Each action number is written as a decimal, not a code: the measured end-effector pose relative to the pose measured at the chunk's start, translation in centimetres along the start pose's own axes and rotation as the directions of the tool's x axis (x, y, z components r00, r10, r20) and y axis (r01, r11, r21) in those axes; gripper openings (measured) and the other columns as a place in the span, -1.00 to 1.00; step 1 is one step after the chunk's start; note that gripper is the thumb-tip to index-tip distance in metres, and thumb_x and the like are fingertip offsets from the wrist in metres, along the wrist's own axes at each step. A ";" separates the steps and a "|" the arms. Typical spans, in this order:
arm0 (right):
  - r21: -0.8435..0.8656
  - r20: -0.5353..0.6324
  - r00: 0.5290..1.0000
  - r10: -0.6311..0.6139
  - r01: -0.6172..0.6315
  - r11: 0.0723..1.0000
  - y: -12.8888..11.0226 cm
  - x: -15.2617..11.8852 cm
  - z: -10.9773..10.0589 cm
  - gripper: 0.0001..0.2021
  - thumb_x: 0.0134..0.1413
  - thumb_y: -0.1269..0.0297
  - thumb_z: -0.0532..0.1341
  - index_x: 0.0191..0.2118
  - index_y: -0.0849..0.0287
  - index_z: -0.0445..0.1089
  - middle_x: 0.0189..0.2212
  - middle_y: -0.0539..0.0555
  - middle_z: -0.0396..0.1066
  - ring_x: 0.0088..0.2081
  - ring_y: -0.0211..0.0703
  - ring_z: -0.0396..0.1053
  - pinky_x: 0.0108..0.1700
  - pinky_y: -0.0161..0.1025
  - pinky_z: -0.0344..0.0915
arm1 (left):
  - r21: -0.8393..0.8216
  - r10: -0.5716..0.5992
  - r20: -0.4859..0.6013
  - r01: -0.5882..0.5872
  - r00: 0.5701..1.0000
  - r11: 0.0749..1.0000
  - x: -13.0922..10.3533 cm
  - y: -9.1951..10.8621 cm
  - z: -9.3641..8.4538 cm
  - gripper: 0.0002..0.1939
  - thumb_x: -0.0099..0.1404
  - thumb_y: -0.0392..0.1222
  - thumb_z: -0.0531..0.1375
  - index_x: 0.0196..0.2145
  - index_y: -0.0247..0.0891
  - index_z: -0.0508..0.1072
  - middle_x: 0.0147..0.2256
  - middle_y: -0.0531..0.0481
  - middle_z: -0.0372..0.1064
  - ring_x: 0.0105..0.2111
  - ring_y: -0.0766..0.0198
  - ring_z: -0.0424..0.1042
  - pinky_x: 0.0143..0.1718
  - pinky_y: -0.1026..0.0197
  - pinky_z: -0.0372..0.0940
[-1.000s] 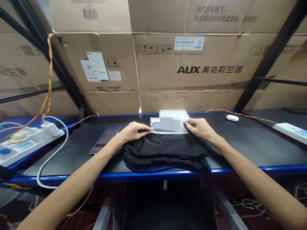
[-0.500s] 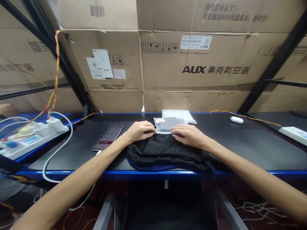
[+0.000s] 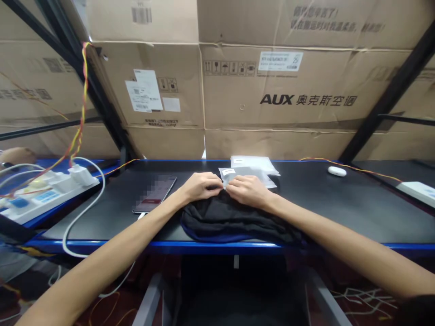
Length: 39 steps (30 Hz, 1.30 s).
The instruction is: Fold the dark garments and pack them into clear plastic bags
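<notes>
A clear plastic bag (image 3: 251, 172) with a small white label lies flat on the dark table, a second translucent bag (image 3: 258, 163) behind it. My left hand (image 3: 205, 186) is closed at the bag's front left corner, its fingers pinched together. Close beside it, my right hand (image 3: 247, 190) is closed on the bag's front edge, fingertips nearly touching the left hand's. Under both wrists and in front of them lies a bunched black cloth (image 3: 234, 219) with a dark blue edge.
A phone (image 3: 155, 194) with a white cable lies left of the cloth. Further left are a power strip (image 3: 44, 194) and another person's hand (image 3: 18, 156). At right sit a white case (image 3: 337, 171) and a white strip (image 3: 418, 192). Cardboard (image 3: 278, 115) stands behind.
My right hand has moved left along the bag's front edge to beside my left hand, and its fingers have drawn together. More of the bag's right side shows. My left hand has hardly moved.
</notes>
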State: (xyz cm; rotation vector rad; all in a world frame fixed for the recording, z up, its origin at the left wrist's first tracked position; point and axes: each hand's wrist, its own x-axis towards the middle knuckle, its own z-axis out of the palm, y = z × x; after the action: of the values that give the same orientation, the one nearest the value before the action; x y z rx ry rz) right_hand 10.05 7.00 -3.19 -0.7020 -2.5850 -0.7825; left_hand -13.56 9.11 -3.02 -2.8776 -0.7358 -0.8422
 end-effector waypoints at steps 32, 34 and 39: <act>0.090 -0.012 0.916 0.402 -0.399 0.912 3.4 -7.9 -1.6 -0.76 0.30 0.26 0.07 -0.32 0.11 0.46 -0.43 0.08 0.56 -0.40 -0.11 0.47 -0.36 -0.23 0.18 | 0.068 0.000 0.078 -0.006 0.997 0.998 1.2 3.2 -1.8 -0.77 0.34 -0.25 0.10 -0.12 -0.23 0.52 -0.16 -0.07 0.52 -0.14 0.17 0.48 -0.02 0.13 0.38; 0.071 -0.057 0.931 0.360 -0.355 0.932 3.3 -7.9 -1.5 -0.77 0.30 0.29 0.08 -0.32 0.12 0.46 -0.45 0.07 0.56 -0.43 -0.13 0.46 -0.38 -0.24 0.18 | 0.050 0.032 0.092 -0.037 0.995 0.998 1.5 3.7 -0.9 -0.72 0.41 -0.21 0.07 -0.03 -0.24 0.51 -0.06 -0.09 0.51 -0.05 0.15 0.47 0.04 0.11 0.37; 0.063 -0.154 0.947 0.283 -0.277 0.959 3.2 -8.0 -1.3 -0.81 0.29 0.33 0.12 -0.31 0.14 0.45 -0.44 0.04 0.57 -0.46 -0.19 0.48 -0.39 -0.28 0.21 | 0.083 0.014 0.030 -0.016 0.999 0.996 1.7 3.5 0.4 -0.64 0.46 -0.22 0.01 0.11 -0.29 0.44 0.11 -0.16 0.42 0.10 0.12 0.42 0.17 0.07 0.32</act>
State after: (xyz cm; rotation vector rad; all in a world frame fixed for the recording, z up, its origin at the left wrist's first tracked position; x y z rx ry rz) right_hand 18.55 5.76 -4.47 -0.9278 -2.2831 -0.6644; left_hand -10.50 6.82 -2.20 -2.8240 -0.7331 -0.7502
